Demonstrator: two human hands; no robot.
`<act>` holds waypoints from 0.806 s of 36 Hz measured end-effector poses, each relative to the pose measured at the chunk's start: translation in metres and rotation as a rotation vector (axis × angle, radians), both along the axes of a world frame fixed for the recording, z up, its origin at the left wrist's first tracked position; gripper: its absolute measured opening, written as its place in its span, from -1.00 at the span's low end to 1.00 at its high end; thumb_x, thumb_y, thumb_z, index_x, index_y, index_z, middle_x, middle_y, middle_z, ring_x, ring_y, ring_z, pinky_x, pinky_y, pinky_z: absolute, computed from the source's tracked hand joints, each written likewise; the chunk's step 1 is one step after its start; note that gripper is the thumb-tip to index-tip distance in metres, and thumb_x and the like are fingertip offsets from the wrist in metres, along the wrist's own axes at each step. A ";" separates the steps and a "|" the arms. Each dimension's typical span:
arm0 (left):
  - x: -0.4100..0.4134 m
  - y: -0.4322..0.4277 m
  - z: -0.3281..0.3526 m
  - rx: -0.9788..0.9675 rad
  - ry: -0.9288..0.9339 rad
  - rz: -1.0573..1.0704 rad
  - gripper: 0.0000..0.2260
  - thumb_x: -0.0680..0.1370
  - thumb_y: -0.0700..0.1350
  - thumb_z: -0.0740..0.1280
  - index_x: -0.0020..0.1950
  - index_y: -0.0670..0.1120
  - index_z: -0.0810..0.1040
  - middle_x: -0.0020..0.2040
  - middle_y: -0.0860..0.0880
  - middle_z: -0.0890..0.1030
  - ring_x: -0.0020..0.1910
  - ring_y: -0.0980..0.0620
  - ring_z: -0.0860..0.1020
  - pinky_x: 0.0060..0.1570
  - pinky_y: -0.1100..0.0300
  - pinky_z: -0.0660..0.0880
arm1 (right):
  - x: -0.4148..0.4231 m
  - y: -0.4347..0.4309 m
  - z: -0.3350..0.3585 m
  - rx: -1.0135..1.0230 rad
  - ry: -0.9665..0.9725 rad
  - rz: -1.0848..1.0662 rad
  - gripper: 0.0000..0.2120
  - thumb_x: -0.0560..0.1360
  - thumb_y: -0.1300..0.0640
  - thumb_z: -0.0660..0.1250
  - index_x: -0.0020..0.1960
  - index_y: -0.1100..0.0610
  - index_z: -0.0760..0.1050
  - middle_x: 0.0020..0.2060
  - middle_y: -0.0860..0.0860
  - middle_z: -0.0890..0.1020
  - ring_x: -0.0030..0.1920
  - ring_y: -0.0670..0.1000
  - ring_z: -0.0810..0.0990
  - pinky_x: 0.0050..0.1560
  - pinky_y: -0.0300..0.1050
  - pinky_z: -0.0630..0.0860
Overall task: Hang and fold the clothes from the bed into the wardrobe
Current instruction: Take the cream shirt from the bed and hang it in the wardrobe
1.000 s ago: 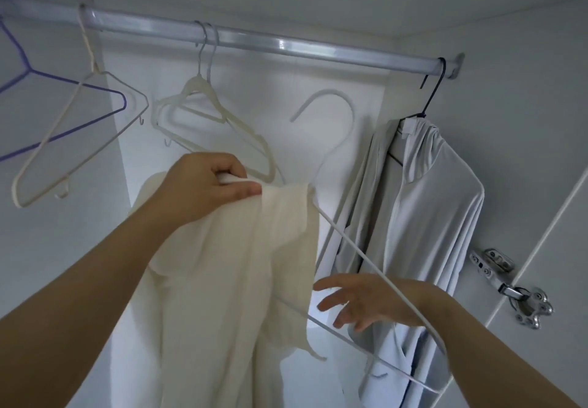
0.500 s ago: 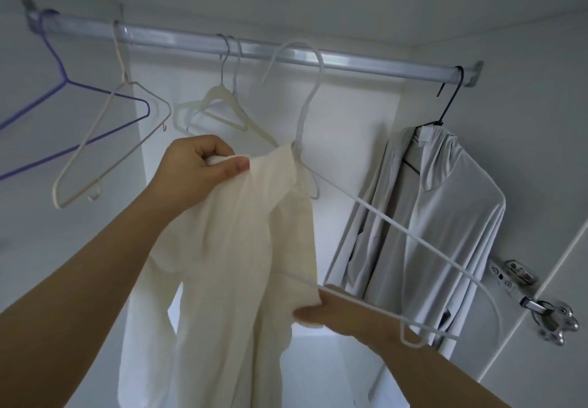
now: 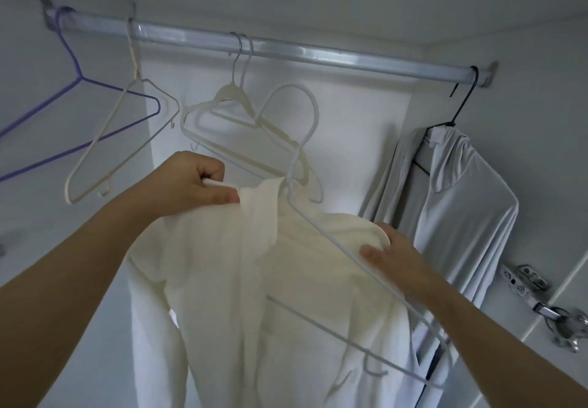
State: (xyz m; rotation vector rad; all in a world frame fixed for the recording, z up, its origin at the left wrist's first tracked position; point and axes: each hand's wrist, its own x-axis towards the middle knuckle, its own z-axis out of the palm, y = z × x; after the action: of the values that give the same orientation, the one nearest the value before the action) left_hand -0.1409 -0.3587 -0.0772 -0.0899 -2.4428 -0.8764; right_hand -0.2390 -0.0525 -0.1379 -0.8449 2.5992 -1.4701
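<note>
Left hand (image 3: 194, 185) fisted around one end of a white wire hanger (image 3: 318, 226), pinching the cream garment (image 3: 254, 296) against it at the collar; the hanger's hook rises up and right of that grip, below the wardrobe rail (image 3: 286, 49) and clear of it. Right hand (image 3: 394, 256) lies down and right of the left grip, fingers pressing the garment's shoulder over the hanger's sloping arm, whose far end pokes out bare below the wrist. Right of it, a grey garment (image 3: 461, 200) hangs on a black hanger (image 3: 461, 102); empty hangers (image 3: 229, 111) hang above the left fist.
</note>
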 end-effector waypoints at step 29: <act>-0.008 0.034 -0.008 -0.758 -0.321 0.477 -0.57 0.59 0.24 0.03 -0.36 -0.01 0.25 -0.34 0.06 0.36 -0.25 0.03 0.43 -0.28 0.20 0.31 | -0.004 0.009 0.050 -0.284 -0.385 -0.206 -0.90 0.56 0.30 0.18 -0.06 0.19 0.46 -0.27 0.09 0.57 -0.35 0.02 0.56 -0.45 -0.28 0.49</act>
State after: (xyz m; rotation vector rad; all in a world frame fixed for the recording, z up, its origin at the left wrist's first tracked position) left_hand -0.1489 -0.3249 -0.0850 0.3727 -2.7784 0.2807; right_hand -0.2428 -0.0433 -0.0881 -0.2678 2.2774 -1.8688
